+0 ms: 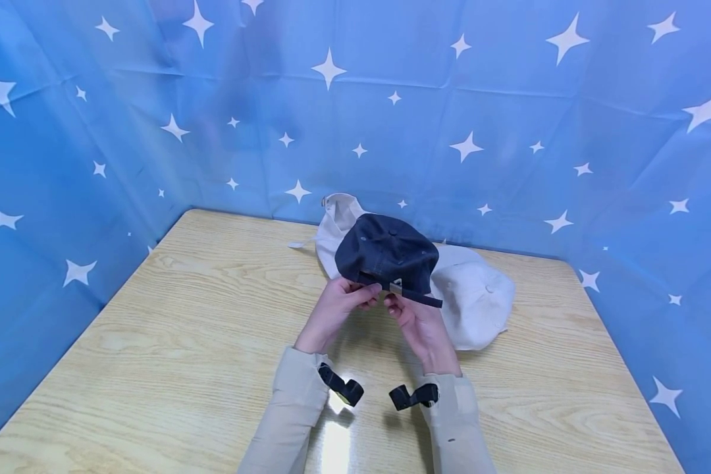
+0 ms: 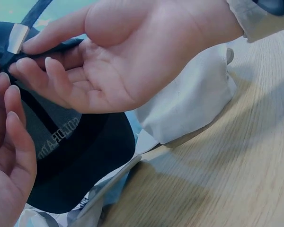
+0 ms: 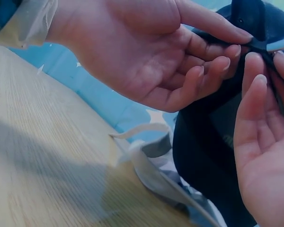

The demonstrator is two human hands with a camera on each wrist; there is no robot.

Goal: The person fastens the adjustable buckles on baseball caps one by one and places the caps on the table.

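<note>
A dark baseball cap (image 1: 385, 250) is held up before me, its back strap toward me. My left hand (image 1: 346, 297) pinches the strap's left part between thumb and fingers. Right of it, my right hand (image 1: 417, 322) pinches the strap close to a silver buckle (image 1: 395, 286), with the palm turned up. The loose strap tail (image 1: 423, 299) sticks out to the right. In the left wrist view, reversed-looking lettering (image 2: 61, 139) shows inside the cap. The right wrist view has the buckle (image 3: 279, 44) right at the fingertips of both hands.
Behind the dark cap, a pale cap (image 1: 330, 230) lies at the left with its strap and buckle upward. A white cap (image 1: 476, 299) lies at the right, crown toward me. The wooden table (image 1: 172, 329) ends at a blue star-patterned curtain (image 1: 391, 131).
</note>
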